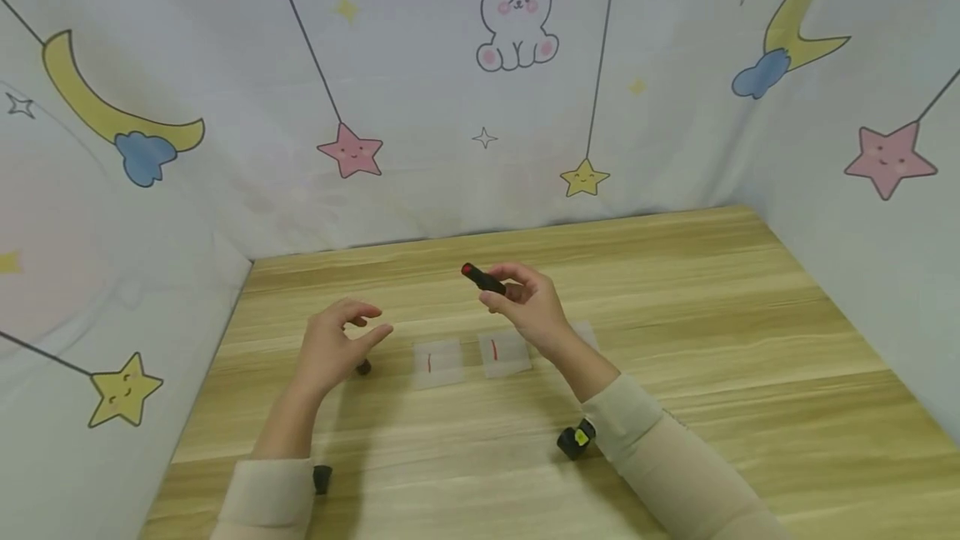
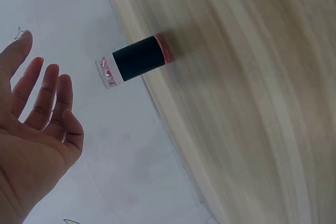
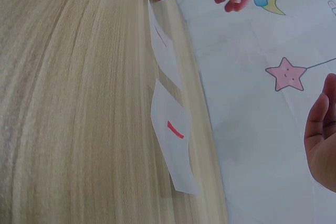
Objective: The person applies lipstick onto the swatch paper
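Above the table, my right hand (image 1: 536, 311) pinches a black marker (image 1: 483, 279) between thumb and fingers, its red end pointing up and left. To the left my left hand (image 1: 332, 344) hovers with fingers loosely bent and nothing held. A small cylinder (image 2: 139, 57) with a black band, a red base and a clear top stands on the table near it; the left hand partly hides it in the head view. Two white paper slips, a left one (image 1: 438, 365) and a middle one (image 1: 506, 354), each bear a short red stroke.
Part of another white slip (image 1: 587, 333) shows behind my right wrist. Small black wrist devices, one left (image 1: 322, 479) and one right (image 1: 576, 439), sit at the sleeves. The wood-grain table (image 1: 712, 340) meets cartoon-printed white cloth (image 1: 435, 90) at its back and sides.
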{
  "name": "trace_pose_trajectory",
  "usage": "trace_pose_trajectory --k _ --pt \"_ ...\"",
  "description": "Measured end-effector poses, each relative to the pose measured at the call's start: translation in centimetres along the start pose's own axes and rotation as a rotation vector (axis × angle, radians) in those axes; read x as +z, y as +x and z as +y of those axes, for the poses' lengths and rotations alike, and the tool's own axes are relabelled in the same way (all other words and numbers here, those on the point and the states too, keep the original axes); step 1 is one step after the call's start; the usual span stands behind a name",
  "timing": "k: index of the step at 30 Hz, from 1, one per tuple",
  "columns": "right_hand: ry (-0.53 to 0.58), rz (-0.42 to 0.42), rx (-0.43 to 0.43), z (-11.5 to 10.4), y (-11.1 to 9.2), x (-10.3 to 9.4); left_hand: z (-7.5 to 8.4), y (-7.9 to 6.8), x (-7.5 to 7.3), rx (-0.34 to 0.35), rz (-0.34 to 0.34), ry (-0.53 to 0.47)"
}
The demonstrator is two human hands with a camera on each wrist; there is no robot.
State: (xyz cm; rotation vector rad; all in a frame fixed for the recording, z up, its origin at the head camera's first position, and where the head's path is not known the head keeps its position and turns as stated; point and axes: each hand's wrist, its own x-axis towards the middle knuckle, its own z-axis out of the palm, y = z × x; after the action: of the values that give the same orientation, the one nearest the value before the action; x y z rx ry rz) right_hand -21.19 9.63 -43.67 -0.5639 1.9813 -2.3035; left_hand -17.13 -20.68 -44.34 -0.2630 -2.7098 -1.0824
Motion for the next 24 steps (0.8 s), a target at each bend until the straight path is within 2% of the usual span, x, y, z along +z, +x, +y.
trace_pose_trajectory --k 13,19,24 --pt "0.003 -0.001 -0.007 0.0 -0.1 -0.1 -1.5 -0.8 -1.2 -0.072 -0.164 0.171" --pt "0.008 -0.007 -0.011 0.1 -0.1 -0.1 -1.8 -1.0 -1.5 -0.052 -0.208 0.211" --pt "0.013 -0.010 -0.020 0.1 -0.1 -0.1 -2.1 -1.1 -1.8 -0.096 -0.255 0.233"
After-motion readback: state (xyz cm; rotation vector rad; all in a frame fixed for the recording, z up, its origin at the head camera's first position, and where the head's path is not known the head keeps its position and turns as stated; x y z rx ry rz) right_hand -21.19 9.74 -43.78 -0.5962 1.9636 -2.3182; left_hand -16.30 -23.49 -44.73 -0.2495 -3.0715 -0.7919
